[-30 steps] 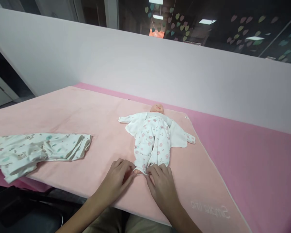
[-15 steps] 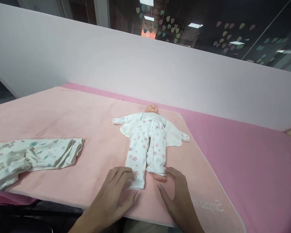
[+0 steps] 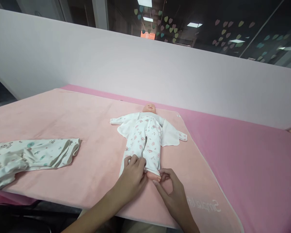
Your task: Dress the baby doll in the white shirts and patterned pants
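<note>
A baby doll (image 3: 149, 107) lies on its back, its head toward the wall. It wears a white top (image 3: 170, 134) spread open at the sides and white baby pants (image 3: 151, 132) with small pink prints. My left hand (image 3: 132, 173) is closed at the inner edge of the cuff on the right-hand leg; its fingertips are partly hidden. One bare doll foot (image 3: 153, 176) sticks out of that cuff. My right hand (image 3: 172, 189) has its thumb and fingers around the toes, beside the cuff. My left hand and wrist cover the other leg's end.
Folded printed baby clothes (image 3: 43, 153) lie at the left on the peach mat (image 3: 92, 119). The mat covers much of a pink surface (image 3: 223, 149). A white low wall (image 3: 126, 71) runs behind, with dark glass and heart stickers above it.
My left hand has moved right, from the left leg's cuff to the inner side of the other cuff. My right hand has drawn in closer to the doll's foot.
</note>
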`<state>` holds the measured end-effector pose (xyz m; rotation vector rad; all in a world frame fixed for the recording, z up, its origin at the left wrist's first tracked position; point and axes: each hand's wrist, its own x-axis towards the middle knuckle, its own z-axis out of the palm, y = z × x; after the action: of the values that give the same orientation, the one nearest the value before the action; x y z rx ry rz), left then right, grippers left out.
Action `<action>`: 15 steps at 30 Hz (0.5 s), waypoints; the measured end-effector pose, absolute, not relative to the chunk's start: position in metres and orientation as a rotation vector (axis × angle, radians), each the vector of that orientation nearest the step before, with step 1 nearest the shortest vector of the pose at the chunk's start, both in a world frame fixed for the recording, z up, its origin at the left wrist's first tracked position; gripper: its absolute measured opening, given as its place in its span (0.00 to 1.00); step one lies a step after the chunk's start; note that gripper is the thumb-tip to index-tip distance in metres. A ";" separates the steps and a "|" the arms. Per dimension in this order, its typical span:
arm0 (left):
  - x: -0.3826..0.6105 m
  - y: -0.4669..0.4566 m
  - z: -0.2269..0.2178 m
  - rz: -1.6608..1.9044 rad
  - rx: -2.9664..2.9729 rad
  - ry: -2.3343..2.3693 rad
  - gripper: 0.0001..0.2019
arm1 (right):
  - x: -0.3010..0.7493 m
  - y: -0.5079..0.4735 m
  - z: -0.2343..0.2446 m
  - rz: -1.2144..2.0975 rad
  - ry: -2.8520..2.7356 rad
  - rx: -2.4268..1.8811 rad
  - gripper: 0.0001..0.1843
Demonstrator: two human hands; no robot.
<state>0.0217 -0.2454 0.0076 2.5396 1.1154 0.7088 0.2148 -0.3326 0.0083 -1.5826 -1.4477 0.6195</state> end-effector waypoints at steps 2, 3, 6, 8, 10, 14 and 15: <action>0.019 -0.247 0.018 0.709 2.406 1.071 0.07 | 0.214 -0.333 0.010 0.644 -1.410 -1.569 0.12; 0.018 -0.248 0.023 0.709 2.336 1.049 0.07 | 0.214 -0.334 0.011 0.647 -1.394 -1.565 0.12; 0.012 -0.256 0.035 0.690 2.226 1.028 0.07 | 0.213 -0.337 0.013 0.608 -1.367 -1.548 0.11; 0.008 -0.265 0.036 0.687 2.256 1.039 0.08 | 0.212 -0.341 0.014 0.551 -1.387 -1.539 0.10; 0.004 -0.274 0.034 0.694 2.302 1.050 0.11 | 0.211 -0.346 0.014 0.460 -1.437 -1.535 0.07; -0.002 -0.288 0.024 0.738 2.337 1.026 0.15 | 0.208 -0.358 0.009 0.243 -1.537 -1.517 0.05; -0.003 -0.291 0.022 0.759 2.348 1.019 0.15 | 0.207 -0.361 0.008 0.210 -1.555 -1.509 0.05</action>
<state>-0.0029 -0.2905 0.0221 2.3476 1.0194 0.7587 0.2071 -0.3606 0.0084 -1.5088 -1.5553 0.2096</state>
